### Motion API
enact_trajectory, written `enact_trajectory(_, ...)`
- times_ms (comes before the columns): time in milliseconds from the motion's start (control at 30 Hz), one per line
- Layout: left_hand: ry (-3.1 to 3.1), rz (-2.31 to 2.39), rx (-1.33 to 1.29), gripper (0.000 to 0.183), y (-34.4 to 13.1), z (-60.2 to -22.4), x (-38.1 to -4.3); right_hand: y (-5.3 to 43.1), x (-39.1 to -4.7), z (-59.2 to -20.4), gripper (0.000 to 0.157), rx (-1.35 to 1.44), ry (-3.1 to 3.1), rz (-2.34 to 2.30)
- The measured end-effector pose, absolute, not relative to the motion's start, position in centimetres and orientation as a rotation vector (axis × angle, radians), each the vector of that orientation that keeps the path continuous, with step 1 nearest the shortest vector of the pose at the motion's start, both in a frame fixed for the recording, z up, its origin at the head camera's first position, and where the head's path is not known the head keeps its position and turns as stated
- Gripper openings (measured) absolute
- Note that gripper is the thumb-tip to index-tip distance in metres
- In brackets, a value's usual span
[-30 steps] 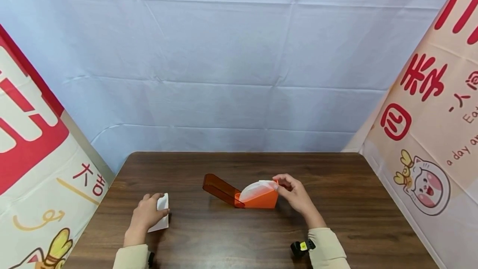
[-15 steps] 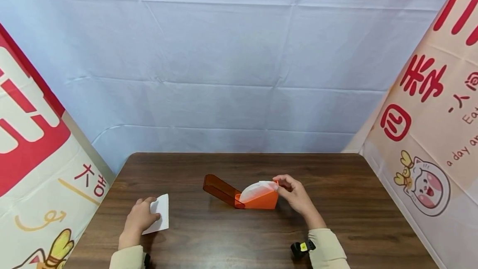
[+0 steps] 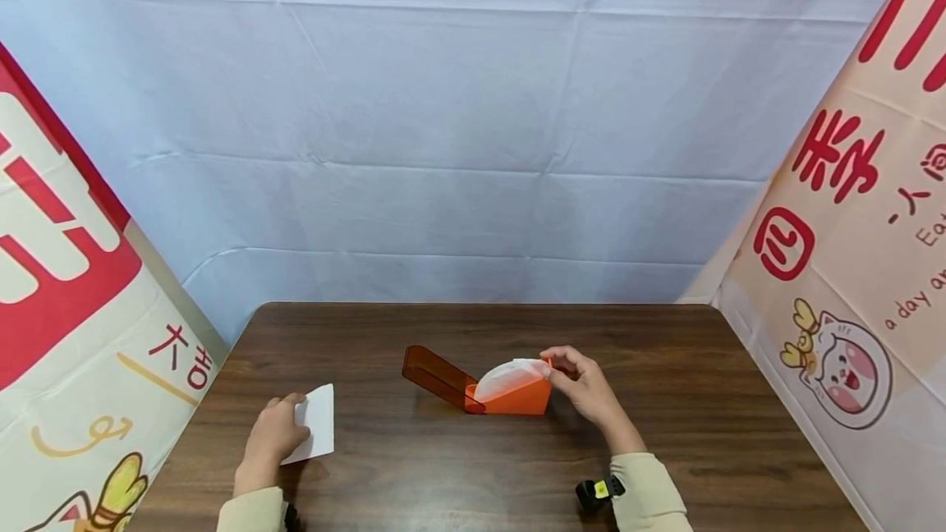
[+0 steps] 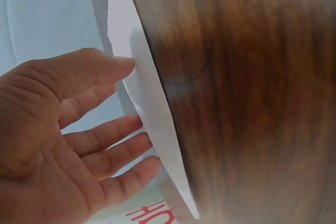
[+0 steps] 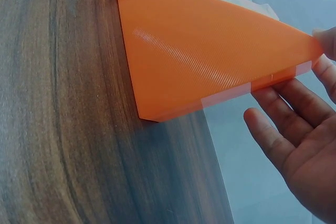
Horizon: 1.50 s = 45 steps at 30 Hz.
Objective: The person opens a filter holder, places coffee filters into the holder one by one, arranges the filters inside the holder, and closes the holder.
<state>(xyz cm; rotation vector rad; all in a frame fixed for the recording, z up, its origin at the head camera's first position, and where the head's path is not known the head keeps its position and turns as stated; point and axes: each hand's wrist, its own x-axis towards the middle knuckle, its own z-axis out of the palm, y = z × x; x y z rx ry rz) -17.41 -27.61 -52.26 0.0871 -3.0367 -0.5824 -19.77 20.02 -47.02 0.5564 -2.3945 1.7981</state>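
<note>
A sheet of white paper (image 3: 319,421) lies on the left of the table. My left hand (image 3: 273,437) is at its left side; in the left wrist view the thumb (image 4: 123,66) overlaps the sheet and loosely bent fingers (image 4: 134,169) meet its edge. Near the middle stands an orange wedge-shaped box (image 3: 521,397) with a see-through brown lid (image 3: 439,376) swung open to the left. Thin white papers with a rounded top (image 3: 510,374) stick out of it. My right hand (image 3: 587,388) pinches the box's upper right corner between thumb and forefinger, other fingertips (image 5: 270,95) near its end wall.
The brown wooden table (image 3: 443,483) has its far edge against a pale blue cloth backdrop (image 3: 443,187). Printed cloths hang at the left (image 3: 66,269) and right (image 3: 850,269). A black wrist device (image 3: 594,491) sits at the right cuff.
My left hand has drawn back to the left, uncovering more of the paper, which stays where it was. My right hand and the orange box have not moved.
</note>
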Motion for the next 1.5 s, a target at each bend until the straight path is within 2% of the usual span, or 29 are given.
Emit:
enact_trajectory(200, -3.013, -0.574, 0.080, 0.050, -27.4, -51.9, -17.6, 20.0, -19.8, -47.1, 0.020, 0.565, -2.385, 1.803)
enact_trajectory(467, -2.945, -0.552, 0.138, 0.060, -27.6, -52.0, -17.8, 20.0, -19.9, -47.2, 0.020, 0.561, -2.392, 1.800)
enact_trajectory(633, -2.934, -0.485, 0.153, 0.050, -27.9, -52.0, -17.8, 20.0, -19.9, -47.2, 0.021, 0.559, -2.392, 1.798)
enact_trajectory(900, -2.850, -0.558, 0.111, 0.006, -28.3, -50.8, -17.5, 20.0, -19.8, -47.1, 0.022, 0.537, -2.415, 1.781)
enact_trajectory(1267, -2.842, -0.636, 0.121, 0.008, -28.2, -50.6, -17.4, 20.0, -19.8, -47.0, 0.021, 0.543, -2.419, 1.772)
enact_trajectory(1500, -2.795, -0.710, 0.073, 0.010, -27.2, -48.5, -16.3, 20.0, -19.7, -47.0, 0.022, 0.548, -2.406, 1.779)
